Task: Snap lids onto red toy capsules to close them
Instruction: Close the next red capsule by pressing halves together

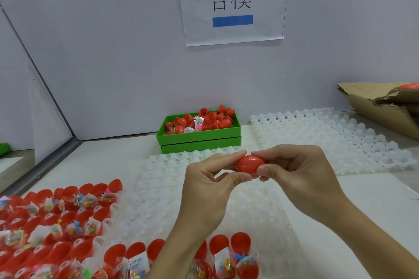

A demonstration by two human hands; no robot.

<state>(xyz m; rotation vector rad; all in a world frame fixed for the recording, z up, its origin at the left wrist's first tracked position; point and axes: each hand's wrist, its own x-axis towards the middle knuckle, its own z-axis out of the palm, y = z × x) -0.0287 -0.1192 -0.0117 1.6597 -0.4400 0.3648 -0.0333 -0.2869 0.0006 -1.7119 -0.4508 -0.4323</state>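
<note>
A red egg-shaped toy capsule lies sideways between both hands above the white tray, its two halves joined. My left hand pinches its left end with thumb and fingers. My right hand grips its right end the same way. Several open red capsule halves with small bagged toys inside stand in the tray at the lower left, and more sit along the bottom edge.
A green bin of loose red lids and toy packets stands at the back by the wall. White dimpled trays spread across the table. A torn cardboard box sits at the far right. A paper sign hangs on the wall.
</note>
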